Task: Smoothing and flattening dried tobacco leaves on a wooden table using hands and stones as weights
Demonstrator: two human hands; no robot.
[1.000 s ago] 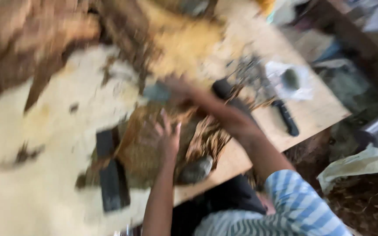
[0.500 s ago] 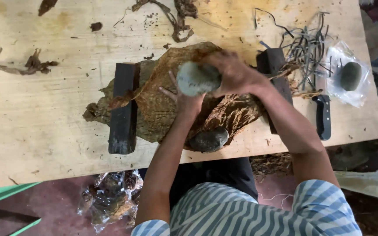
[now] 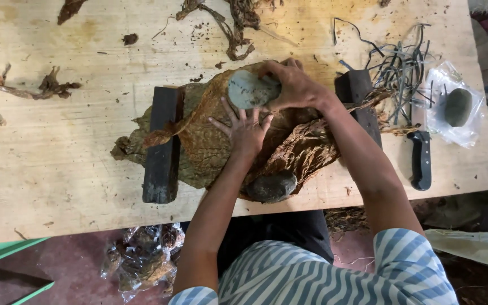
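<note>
A pile of large brown dried leaves lies spread on the wooden table between two dark blocks. My left hand presses flat on the leaves with fingers spread. Just above it, my right hand grips a grey rounded stone over the far side of the pile. A second grey stone rests on the leaves near the table's front edge.
A black-handled knife lies to the right, beside a clear bag with a greenish stone and several thin strips. Leaf scraps lie at left and top. A bag of leaves sits on the floor.
The view swung from a blurred tilt to steady, straight down. My right hand now holds the grey stone over the leaves, and my left hand has flattened on the pile.
</note>
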